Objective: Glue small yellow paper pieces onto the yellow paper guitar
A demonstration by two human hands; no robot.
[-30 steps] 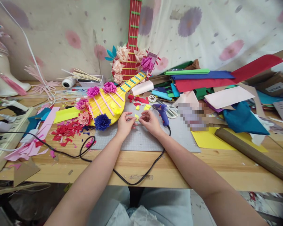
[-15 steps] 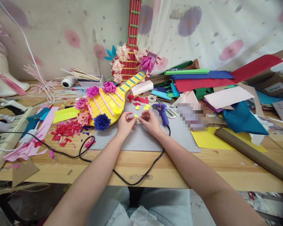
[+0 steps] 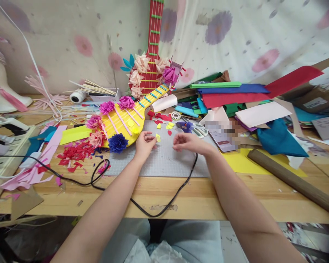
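Note:
My left hand (image 3: 146,143) pinches a small yellow paper petal (image 3: 158,138) between thumb and fingertips above the grey cutting mat (image 3: 164,162). Across from it my right hand (image 3: 188,141) is open with loosely curled fingers and shows nothing in them. It covers the handle of the blue glue gun (image 3: 185,126); whether it touches the gun I cannot tell. Loose yellow petals (image 3: 170,125) and red petals (image 3: 164,117) lie just beyond my hands. To the left rests a yellow paper guitar (image 3: 120,122) with paper flowers, including a dark blue flower (image 3: 118,143).
Behind stands a red guitar (image 3: 153,44) with pale flowers. Scissors (image 3: 200,130) and a phone (image 3: 222,140) lie right of the mat, before piled coloured paper (image 3: 235,96). A black cord (image 3: 164,212) loops along the front. Red scraps (image 3: 76,153) and a power strip (image 3: 13,157) are left.
My right hand has let go of the yellow petal and moved right, over the glue gun's handle. My left hand keeps the petal, nearly in place.

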